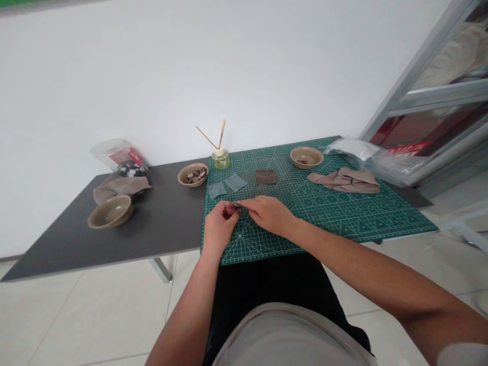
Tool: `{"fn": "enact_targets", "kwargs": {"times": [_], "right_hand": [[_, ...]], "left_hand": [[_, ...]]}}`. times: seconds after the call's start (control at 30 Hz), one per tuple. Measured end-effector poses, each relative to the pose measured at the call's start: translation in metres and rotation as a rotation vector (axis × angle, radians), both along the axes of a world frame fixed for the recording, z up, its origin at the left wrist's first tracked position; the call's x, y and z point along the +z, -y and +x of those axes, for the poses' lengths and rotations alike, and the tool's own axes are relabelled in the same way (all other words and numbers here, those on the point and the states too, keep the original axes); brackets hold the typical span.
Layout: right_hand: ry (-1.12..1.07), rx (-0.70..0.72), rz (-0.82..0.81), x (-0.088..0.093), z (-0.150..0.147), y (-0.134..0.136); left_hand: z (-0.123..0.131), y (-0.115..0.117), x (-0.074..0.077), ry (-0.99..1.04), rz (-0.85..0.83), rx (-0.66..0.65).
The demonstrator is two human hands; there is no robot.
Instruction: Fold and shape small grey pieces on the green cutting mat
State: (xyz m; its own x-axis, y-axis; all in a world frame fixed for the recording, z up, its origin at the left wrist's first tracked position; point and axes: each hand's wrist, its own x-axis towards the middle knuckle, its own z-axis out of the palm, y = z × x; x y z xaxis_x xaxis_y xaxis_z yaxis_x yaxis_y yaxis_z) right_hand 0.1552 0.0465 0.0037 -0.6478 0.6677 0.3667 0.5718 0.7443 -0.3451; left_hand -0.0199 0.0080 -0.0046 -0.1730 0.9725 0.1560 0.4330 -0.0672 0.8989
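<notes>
My left hand (221, 229) and my right hand (269, 214) meet over the near edge of a green cutting mat (320, 221). Between their fingertips they pinch a small dark chip (238, 205), mostly hidden by the fingers. Just beyond the hands lie two grey-blue sheets of abrasive paper (226, 185) and a square brown sheet (266, 177). A tan ceramic bowl (306, 157) holding a little dark material stands farther back on the mat. A crumpled beige cloth (345, 180) lies to its right.
The mat rests on a dark grey table (163, 218). Beside it stand a bowl of broken shards (192, 174), a small glass jar with sticks (221, 158), a tan bowl (110, 211), a beige cloth (120, 187) and a plastic bag of pieces (120, 155). Another plastic bag (366, 157) lies at the mat's far right corner.
</notes>
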Motion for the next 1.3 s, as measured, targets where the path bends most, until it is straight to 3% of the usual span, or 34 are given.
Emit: {"fn": "enact_targets", "kwargs": {"times": [0.13, 0.43, 0.6, 0.8, 1.3], "right_hand": [[-0.061, -0.004, 0.035, -0.007, -0.006, 0.011], [-0.068, 0.099, 0.198, -0.014, -0.008, 0.005], [-0.076, 0.042, 0.19, -0.015, -0.008, 0.007], [-0.002, 0.048, 0.234, -0.015, -0.01, 0.01], [-0.058, 0.038, 0.232, -0.015, -0.008, 0.012]], "left_hand": [[-0.001, 0.001, 0.001, -0.023, 0.012, 0.025], [-0.004, 0.0, -0.005, 0.108, 0.025, 0.028], [-0.004, 0.001, -0.004, 0.217, -0.008, 0.034], [-0.006, 0.0, -0.005, 0.164, 0.006, 0.069], [-0.006, 0.003, -0.008, 0.241, 0.029, 0.032]]}}
